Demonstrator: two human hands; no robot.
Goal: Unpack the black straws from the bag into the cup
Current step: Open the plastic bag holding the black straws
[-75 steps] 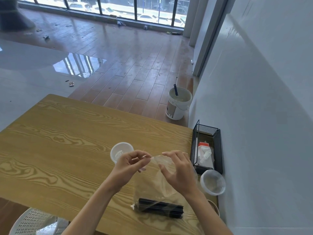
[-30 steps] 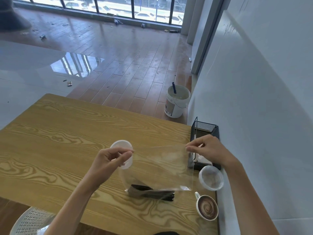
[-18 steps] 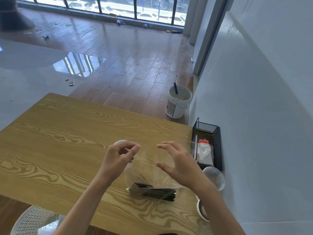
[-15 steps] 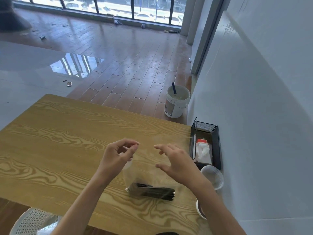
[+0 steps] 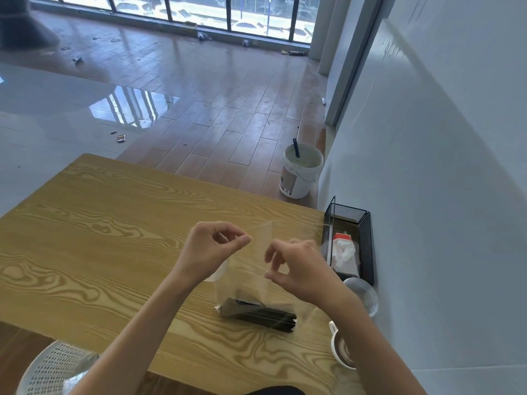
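Nearest the viewer, a brown-and-white ceramic mug (image 5: 342, 350) is sitting at the wooden table (image 5: 99, 223) edge, right of the bag. The clear plastic bag (image 5: 245, 280) is standing upright from the table, its bottom resting on the wood with the bundle of black straws (image 5: 259, 313) lying flat inside, long axis running left to right, slightly down to the right. The straws are lying below and nearer than both hands. The left hand (image 5: 208, 252) is pinching the bag's upper left edge between thumb and forefinger. The right hand (image 5: 299, 269) is hovering at the right side of the bag's mouth, fingers curled; whether it is gripping the film, I cannot tell. The hands are near each other, apart. The right hand is judged nearer the straws. Behind the bag, a translucent white plastic cup (image 5: 218, 273) is partly hidden by the left wrist. Right of the bag, a clear plastic lid (image 5: 362, 295), then a black wire-mesh basket (image 5: 366, 243) holding tissues.
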